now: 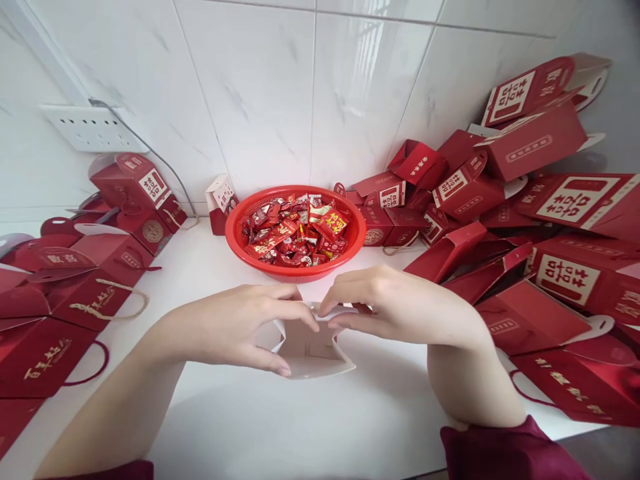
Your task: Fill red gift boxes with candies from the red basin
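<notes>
Two hands meet in the middle of the frame, and one small paper box with a white inside sits between them on the white counter. The left hand pinches the box's left side. Its thumb lies along the near edge and its first finger reaches over the top, so the fingers are closed on the box. The right hand comes from the right. Its bent fingers are close together and press on the far rim, with the thumb just under them. The open mouth of the box faces up at the camera. Its long side runs left to right across the frame.

Just behind the hands, in the middle, stands one round red plastic basket full of candies in red wrappers. One little red and white box stands just left of the basket. A big pile of red gift boxes fills the right side, too many to count. A smaller pile of red boxes with string handles lies at the left. One white power strip hangs on the wall at the upper left.
</notes>
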### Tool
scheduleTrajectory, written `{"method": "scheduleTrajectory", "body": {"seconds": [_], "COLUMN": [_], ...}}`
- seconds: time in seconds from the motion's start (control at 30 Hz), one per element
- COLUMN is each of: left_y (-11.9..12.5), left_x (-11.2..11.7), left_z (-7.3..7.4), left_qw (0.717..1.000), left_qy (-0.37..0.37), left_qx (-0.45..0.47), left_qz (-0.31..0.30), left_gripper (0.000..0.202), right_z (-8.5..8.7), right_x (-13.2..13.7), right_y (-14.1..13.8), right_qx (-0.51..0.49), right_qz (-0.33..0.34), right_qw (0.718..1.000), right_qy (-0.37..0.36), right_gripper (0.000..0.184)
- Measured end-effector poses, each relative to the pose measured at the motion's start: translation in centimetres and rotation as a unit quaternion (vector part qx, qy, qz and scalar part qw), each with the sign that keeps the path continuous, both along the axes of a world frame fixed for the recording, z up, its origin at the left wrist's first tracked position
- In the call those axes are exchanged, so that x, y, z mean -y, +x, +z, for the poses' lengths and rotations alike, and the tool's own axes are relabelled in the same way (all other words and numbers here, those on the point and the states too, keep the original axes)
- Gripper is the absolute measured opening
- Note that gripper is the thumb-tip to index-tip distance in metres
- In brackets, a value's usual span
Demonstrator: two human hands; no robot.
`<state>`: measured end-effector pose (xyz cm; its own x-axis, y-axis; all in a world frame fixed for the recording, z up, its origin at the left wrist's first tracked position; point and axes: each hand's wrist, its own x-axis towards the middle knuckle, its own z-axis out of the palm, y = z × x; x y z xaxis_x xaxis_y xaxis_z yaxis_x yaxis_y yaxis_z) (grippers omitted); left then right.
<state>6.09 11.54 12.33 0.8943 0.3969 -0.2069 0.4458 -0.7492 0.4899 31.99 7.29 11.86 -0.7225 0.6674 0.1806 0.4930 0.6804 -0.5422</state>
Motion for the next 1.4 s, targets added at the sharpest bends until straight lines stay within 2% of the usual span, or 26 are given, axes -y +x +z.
{"method": "scheduleTrajectory", "body": {"seconds": [0.1,0.2,0.27,0.4,0.53,0.6,0.73,0.83,0.93,1.07,1.17,1.23,1.33,1.4], "left_y": [0.0,0.2,0.3,0.3,-0.2,-0.3,-0.2,0.1,0.3,0.3,0.4,0.4,0.3,0.0], "left_x": [0.0,-0.2,-0.3,-0.4,-0.5,-0.8,-1.5,-1.7,-1.6,-1.8,-2.4,-2.8,-2.8,-2.6], "left_z": [-0.1,-0.2,-0.2,0.0,-0.1,-0.2,-0.4,-0.5,-0.7,-1.0,-1.3,-1.4,-1.6,-1.6], "left_qw": [1.0,1.0,0.999,0.995,0.99,0.991,0.995,0.997,0.998,0.997,0.998,0.998,0.998,0.998], "left_qy": [0.008,0.014,0.026,0.077,0.125,0.119,0.093,0.056,0.012,-0.013,-0.033,-0.046,-0.055,-0.046], "left_qx": [0.007,0.018,0.03,0.061,0.07,0.06,0.042,0.046,0.059,0.068,0.056,0.04,0.022,0.024], "left_qz": [0.013,0.016,0.015,-0.006,-0.01,-0.012,-0.011,-0.004,0.013,0.02,0.02,0.026,0.027,0.027], "left_gripper": [0.047,0.051,0.055,0.057,0.035,0.027,0.03,0.03,0.031,0.037,0.041,0.042,0.042,0.042], "right_z": [-0.3,-0.8,-1.1,-1.8,-2.5,-2.9,-3.3,-3.6,-3.8,-4.0,-4.4,-5.0,-6.1,-6.5], "right_x": [-0.1,-0.3,-0.6,-2.1,-3.7,-4.2,-5.3,-7.1,-9.7,-13.4,-15.2,-15.8,-16.1,-16.2], "right_y": [-0.3,-0.7,-0.9,-1.2,-1.6,-1.7,-1.4,-0.6,0.1,-0.9,-3.3,-5.3,-7.5,-8.0], "right_qx": [-0.011,0.019,0.044,0.061,0.074,0.086,0.056,0.018,0.052,0.129,0.141,0.147,0.157,0.152], "right_qz": [-0.054,-0.088,-0.097,-0.105,-0.071,-0.077,-0.11,-0.175,-0.227,-0.18,-0.109,-0.066,-0.061,-0.073], "right_qw": [0.997,0.991,0.988,0.99,0.995,0.993,0.992,0.982,0.972,0.974,0.982,0.984,0.982,0.983], "right_qy": [0.048,0.099,0.109,0.075,0.016,0.011,0.033,0.065,0.034,-0.036,-0.062,-0.081,-0.084,-0.071], "right_gripper": [0.014,0.015,0.027,0.033,0.033,0.032,0.027,0.027,0.03,0.023,0.018,0.024,0.026,0.024]}}
